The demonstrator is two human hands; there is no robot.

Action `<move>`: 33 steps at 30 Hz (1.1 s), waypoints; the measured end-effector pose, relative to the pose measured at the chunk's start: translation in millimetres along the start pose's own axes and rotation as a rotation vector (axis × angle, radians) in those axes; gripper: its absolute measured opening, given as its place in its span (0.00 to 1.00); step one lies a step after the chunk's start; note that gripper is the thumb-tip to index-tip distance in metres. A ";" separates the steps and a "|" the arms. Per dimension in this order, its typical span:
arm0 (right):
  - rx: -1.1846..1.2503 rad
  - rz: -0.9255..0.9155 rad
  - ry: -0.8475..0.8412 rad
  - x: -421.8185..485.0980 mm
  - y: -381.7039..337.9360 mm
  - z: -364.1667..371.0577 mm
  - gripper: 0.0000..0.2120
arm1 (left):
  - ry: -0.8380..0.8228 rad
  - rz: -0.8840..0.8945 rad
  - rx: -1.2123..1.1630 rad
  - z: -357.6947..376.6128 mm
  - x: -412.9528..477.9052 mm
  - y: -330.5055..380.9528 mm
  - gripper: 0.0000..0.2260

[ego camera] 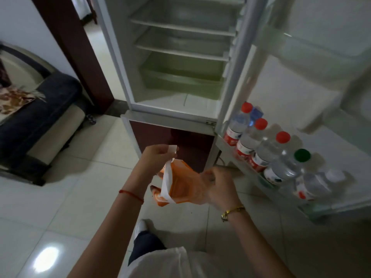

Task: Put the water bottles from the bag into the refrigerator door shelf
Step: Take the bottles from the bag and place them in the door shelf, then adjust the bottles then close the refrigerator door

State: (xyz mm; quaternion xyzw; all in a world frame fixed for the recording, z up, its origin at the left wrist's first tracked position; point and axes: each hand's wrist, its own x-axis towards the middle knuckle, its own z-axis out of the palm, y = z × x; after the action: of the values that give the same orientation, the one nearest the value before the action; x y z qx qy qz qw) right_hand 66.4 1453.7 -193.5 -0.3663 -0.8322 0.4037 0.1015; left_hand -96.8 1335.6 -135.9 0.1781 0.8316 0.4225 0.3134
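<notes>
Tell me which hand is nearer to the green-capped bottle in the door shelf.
Right. The right hand grips the orange bag just left of the green-capped bottle. The left hand pinches the bag's white handle farther left.

Door shelf (313, 212): 6 bottles in a row, 3 with red caps (246, 107) (261, 123) (282, 137), 1 with a blue cap (256, 112), 1 with a green cap (302, 155), 1 with a white cap (334, 175). Fridge interior: 3 bare shelves (180, 28) and 1 green drawer (180, 82). Also 1 orange-and-white bag (176, 183), 2 hands (158, 155) (218, 187), 1 red wrist string (131, 194), 1 gold bracelet (232, 211), 1 sofa (40, 117).
</notes>
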 end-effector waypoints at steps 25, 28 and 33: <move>0.025 -0.048 0.001 98.0 -165.5 194.9 0.09 | 0.287 -0.078 0.183 -224.6 123.4 -133.0 0.16; 0.028 -0.050 0.021 102.6 -174.9 196.2 0.10 | 0.337 0.001 0.176 -239.9 124.4 -124.5 0.16; 0.075 -0.066 0.141 103.7 -188.3 188.1 0.13 | 0.360 0.219 0.082 -248.8 123.9 -97.5 0.15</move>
State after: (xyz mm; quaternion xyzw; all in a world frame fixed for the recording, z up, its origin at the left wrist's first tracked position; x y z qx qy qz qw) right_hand -194.0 1336.6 -189.0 -0.3620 -0.8191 0.4040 0.1868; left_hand -358.6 1201.5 -150.1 0.2016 0.8663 0.4449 0.1046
